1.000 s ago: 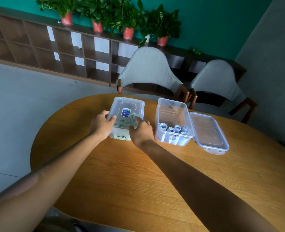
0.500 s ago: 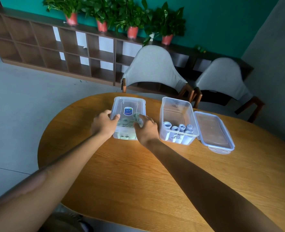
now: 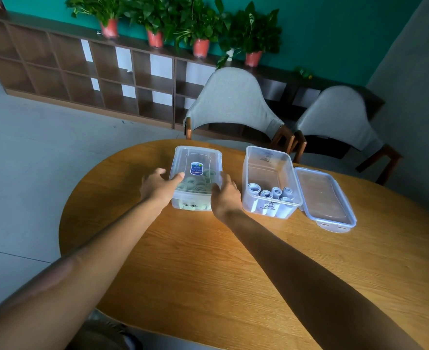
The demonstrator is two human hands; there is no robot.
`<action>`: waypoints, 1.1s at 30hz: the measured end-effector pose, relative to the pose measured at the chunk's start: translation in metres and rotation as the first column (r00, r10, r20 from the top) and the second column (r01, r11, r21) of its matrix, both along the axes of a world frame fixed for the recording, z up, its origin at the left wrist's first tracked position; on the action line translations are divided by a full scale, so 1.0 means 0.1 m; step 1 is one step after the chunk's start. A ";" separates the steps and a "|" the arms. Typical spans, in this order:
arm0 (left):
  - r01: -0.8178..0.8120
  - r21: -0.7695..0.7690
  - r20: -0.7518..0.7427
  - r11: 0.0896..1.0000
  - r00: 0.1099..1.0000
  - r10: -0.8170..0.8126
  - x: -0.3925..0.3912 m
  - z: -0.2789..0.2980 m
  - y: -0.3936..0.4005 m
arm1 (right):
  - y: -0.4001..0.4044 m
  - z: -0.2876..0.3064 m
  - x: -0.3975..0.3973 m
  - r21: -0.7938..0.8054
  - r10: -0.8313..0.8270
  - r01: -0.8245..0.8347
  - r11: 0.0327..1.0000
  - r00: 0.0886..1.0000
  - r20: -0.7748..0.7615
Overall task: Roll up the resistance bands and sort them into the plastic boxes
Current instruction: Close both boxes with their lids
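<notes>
From the head view, two clear plastic boxes sit on the round wooden table (image 3: 208,261), toward its far side. The left box (image 3: 195,183) has its lid (image 3: 198,160) on, with a blue sticker (image 3: 196,168) on top; through the clear plastic show pale green rolled bands (image 3: 195,184), packed close. Both hands are on this box. The left hand (image 3: 159,186) presses against its left side with the thumb up on the lid's edge; the right hand (image 3: 226,195) cups its right near corner, fingers spread along the wall. Neither hand is closed into a fist; they grip the box between them.

Just to the right stands the open box (image 3: 270,181), holding a row of pale blue-white rolled bands (image 3: 271,194) upright at its near end, the far half bare. Its own lid (image 3: 324,198) lies flat on the table, touching the box's right side.

The writing on the near walls of both boxes is too small to read. The right hand hides the left box's near right corner, and the person's body is cut off at the bottom edge. Two grey chairs (image 3: 233,102) stand behind the table.
</notes>
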State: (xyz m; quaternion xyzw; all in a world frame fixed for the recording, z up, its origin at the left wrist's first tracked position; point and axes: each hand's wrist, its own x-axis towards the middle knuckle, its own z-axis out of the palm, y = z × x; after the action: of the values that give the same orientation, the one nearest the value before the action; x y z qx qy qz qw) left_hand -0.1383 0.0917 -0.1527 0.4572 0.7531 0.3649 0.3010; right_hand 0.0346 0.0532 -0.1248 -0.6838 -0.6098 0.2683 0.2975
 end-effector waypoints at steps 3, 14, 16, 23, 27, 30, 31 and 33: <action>-0.017 -0.100 0.357 0.995 0.933 0.052 0.00 0.00 0.03 | 0.11 -0.01 -0.02 -0.250 -0.223 0.170 0.953 0.954 -0.200; 0.005 0.139 0.107 0.990 0.994 -0.020 0.03 0.10 0.07 | 0.14 -0.03 -0.05 -0.115 -0.233 0.224 0.968 0.969 -0.077; 0.004 0.137 0.121 0.991 0.992 -0.021 0.03 0.09 0.08 | 0.14 -0.04 -0.07 -0.088 -0.209 0.200 0.976 0.972 -0.103; 0.001 0.177 0.117 0.984 0.993 -0.022 0.04 0.10 0.10 | 0.16 -0.04 -0.06 -0.065 -0.187 0.182 0.981 0.978 -0.093; 0.034 0.214 -0.030 0.976 0.999 -0.028 0.10 0.16 0.03 | 0.18 -0.05 -0.09 -0.051 -0.169 0.167 0.985 0.984 -0.051; 0.082 0.199 -0.133 0.976 0.990 -0.056 0.09 0.16 -0.01 | 0.18 -0.02 -0.05 -0.050 -0.157 0.155 0.987 0.986 -0.048; 0.102 0.183 -0.166 0.978 0.983 -0.071 0.07 0.15 -0.01 | 0.16 -0.01 -0.03 -0.053 -0.144 0.141 0.989 0.989 -0.046; 0.118 0.150 -0.216 0.982 0.973 -0.084 0.04 0.16 -0.01 | 0.16 0.01 0.03 -0.053 -0.107 0.105 0.993 0.994 -0.028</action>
State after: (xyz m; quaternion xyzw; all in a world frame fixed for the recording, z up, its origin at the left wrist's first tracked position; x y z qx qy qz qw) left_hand -0.1344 0.0905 -0.1368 0.5538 0.7239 0.3591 0.2006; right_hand 0.0380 0.0694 -0.1236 -0.7186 -0.5608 0.2783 0.3028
